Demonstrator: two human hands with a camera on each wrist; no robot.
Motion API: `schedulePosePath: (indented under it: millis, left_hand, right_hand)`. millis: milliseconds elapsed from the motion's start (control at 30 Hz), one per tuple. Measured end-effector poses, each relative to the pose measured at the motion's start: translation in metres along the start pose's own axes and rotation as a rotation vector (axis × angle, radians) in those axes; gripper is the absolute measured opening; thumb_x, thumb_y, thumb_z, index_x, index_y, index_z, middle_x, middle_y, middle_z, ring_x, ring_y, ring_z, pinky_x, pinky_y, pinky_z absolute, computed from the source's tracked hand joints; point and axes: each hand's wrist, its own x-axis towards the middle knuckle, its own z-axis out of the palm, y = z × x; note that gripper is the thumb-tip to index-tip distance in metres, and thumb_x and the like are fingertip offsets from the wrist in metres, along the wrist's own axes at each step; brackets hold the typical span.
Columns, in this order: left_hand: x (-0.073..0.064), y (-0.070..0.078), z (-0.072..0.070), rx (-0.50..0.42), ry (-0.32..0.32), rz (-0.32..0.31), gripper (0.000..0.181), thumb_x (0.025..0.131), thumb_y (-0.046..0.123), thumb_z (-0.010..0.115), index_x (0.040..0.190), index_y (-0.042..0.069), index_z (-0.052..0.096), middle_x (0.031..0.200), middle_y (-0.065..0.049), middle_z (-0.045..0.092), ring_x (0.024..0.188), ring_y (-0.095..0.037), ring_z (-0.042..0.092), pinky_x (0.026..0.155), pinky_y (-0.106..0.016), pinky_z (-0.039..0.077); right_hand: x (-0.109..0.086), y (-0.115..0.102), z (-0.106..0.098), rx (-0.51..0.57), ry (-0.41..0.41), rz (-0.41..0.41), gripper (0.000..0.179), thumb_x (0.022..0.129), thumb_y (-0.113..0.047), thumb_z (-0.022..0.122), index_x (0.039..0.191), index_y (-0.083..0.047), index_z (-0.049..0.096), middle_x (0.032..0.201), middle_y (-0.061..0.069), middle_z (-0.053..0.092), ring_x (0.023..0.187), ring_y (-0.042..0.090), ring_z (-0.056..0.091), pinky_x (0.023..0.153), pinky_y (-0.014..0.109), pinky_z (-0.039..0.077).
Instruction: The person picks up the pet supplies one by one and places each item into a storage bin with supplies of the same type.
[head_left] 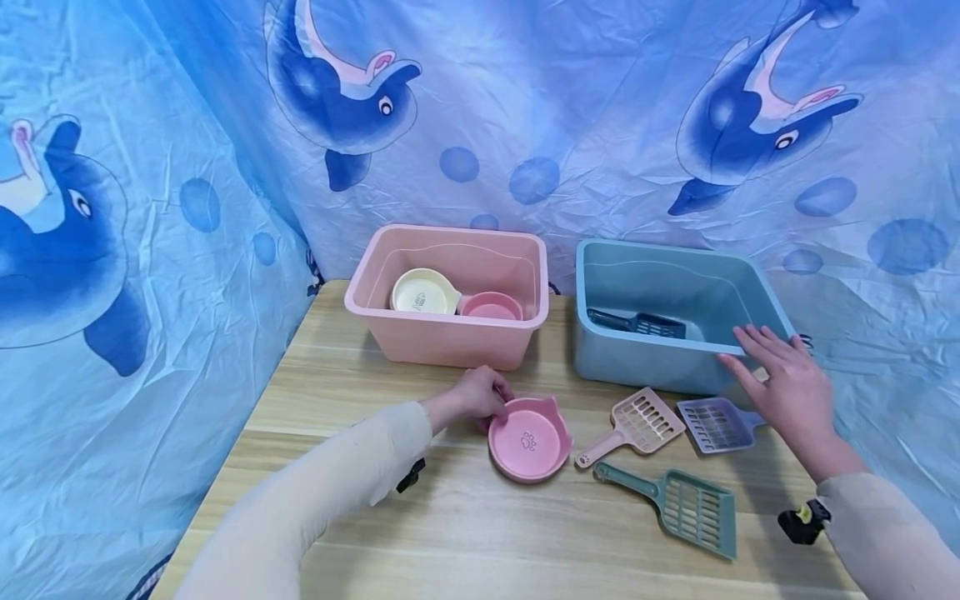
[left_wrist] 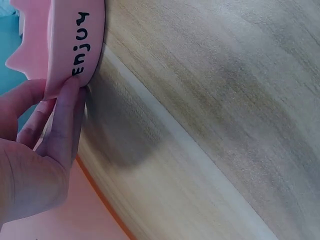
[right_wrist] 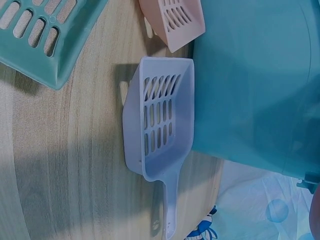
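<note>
My left hand (head_left: pixel 478 393) pinches the edge of a pink cat-eared bowl (head_left: pixel 529 446) with a paw print inside, low over the wooden table. In the left wrist view, "Enjoy" is lettered on the side of the pink bowl (left_wrist: pixel 75 45), between thumb and fingertips. My right hand (head_left: pixel 797 392) has its fingers extended at the front right rim of a blue bin (head_left: pixel 645 358). Inside that bin lies a dark blue litter scoop (head_left: pixel 637 323). Below the right hand rests a lilac litter scoop (right_wrist: pixel 160 115); only a sliver of that hand shows in the right wrist view.
A pink bin (head_left: pixel 450 337) at the back left holds a cream bowl (head_left: pixel 422 292) and another pink bowl (head_left: pixel 492 307). Between the hands lie a pale pink litter scoop (head_left: pixel 645 421) and a green litter scoop (head_left: pixel 693 512). Blue dolphin-print sheeting (head_left: pixel 585 125) hangs behind the table.
</note>
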Motion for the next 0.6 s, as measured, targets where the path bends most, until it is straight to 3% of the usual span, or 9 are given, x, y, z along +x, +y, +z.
schedulePosePath:
  millis: [233,400,600]
  left_hand:
    - [0.003,0.001,0.000,0.131,0.032,0.067,0.024,0.077,-0.007,0.085,0.095,0.009,0.083,0.075,-0.001,0.074,0.058,-0.015,0.068,0.058,-0.033,0.064]
    - [0.002,0.000,-0.002,0.220,0.052,0.119,0.022,0.076,-0.005,0.086,0.090,0.012,0.083,0.075,0.003,0.072,0.064,-0.011,0.065,0.060,-0.024,0.057]
    - [-0.002,0.003,-0.010,0.266,0.064,0.139,0.023,0.076,-0.003,0.086,0.090,0.014,0.082,0.076,0.004,0.072,0.068,-0.013,0.065,0.062,-0.024,0.057]
  right_hand:
    - [0.001,0.000,0.001,-0.002,-0.012,0.005,0.058,0.095,-0.035,0.081,0.144,-0.007,0.067,0.139,0.023,0.067,0.128,0.048,0.063,0.129,0.053,0.028]
    - [0.001,0.000,0.001,0.001,-0.014,0.004,0.058,0.094,-0.034,0.081,0.144,-0.008,0.067,0.139,0.022,0.067,0.129,0.048,0.063,0.129,0.053,0.027]
    - [0.000,0.000,-0.001,0.009,0.006,-0.015,0.064,0.100,-0.054,0.070,0.142,-0.005,0.069,0.137,0.023,0.068,0.127,0.048,0.064,0.127,0.056,0.030]
